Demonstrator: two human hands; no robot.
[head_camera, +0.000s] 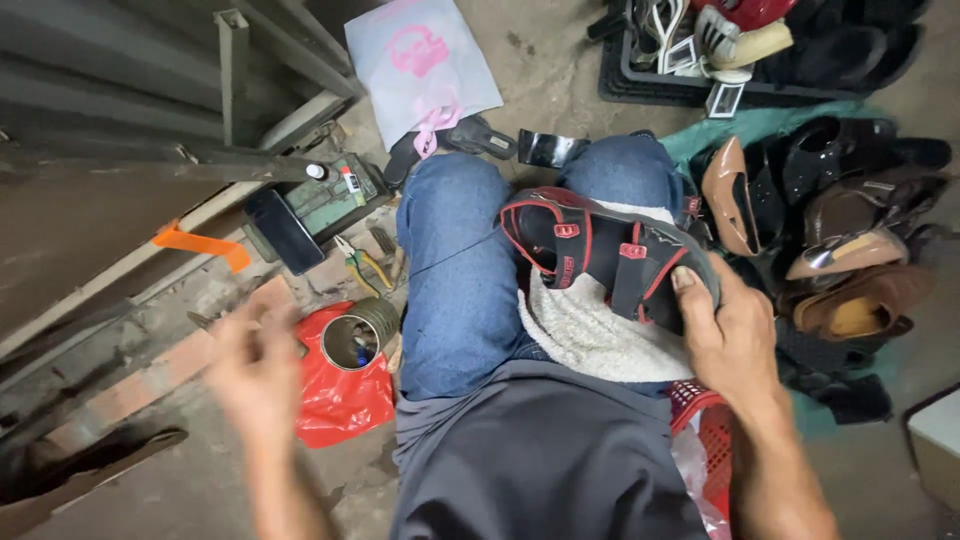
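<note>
A black sandal with red trim (600, 255) rests on a white fleecy cloth (590, 325) across my lap. My right hand (725, 335) grips the sandal's heel end, thumb on top. A thin dark thread (455, 250) runs from the sandal toward the left over my jeans. My left hand (255, 370) is blurred, raised out to the left above the floor with fingers curled; whether it pinches the thread cannot be made out.
A metal can (355, 340) lies on a red plastic bag (340, 395) by my left knee. Pliers (360, 262), a dark phone (285, 230) and a green box (330, 195) lie beyond. Several shoes (850, 240) are piled at right; a crate of shoes (700, 50) stands farther back.
</note>
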